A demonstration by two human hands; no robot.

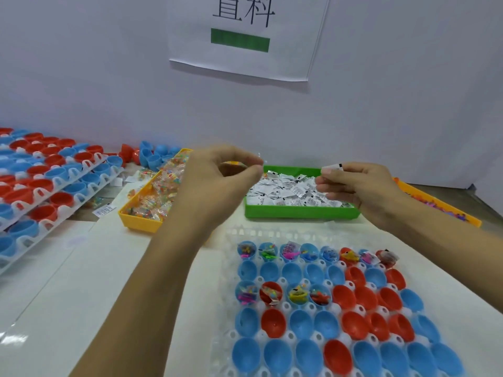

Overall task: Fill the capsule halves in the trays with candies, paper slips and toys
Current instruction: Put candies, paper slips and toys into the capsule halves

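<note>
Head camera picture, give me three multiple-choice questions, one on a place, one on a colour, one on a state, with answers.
1. Where is the green tray of paper slips?
A. beyond the capsule tray
B. on the stacked trays
C. under the yellow tray

2. What colour is the tray of candies?
A. green
B. yellow
C. white

3. What is the right hand doing?
A. lying flat
B. pinching a paper slip
C. gripping a capsule half

A: it lies past the far row. B: yellow walls show. B: the fingers pinch a white slip.

My clear tray [231, 336] of red and blue capsule halves [275, 322] sits at the table's near edge — far row filled, four in the third row; candies [152, 197] and paper slips [288, 191] in bins behind.
</note>
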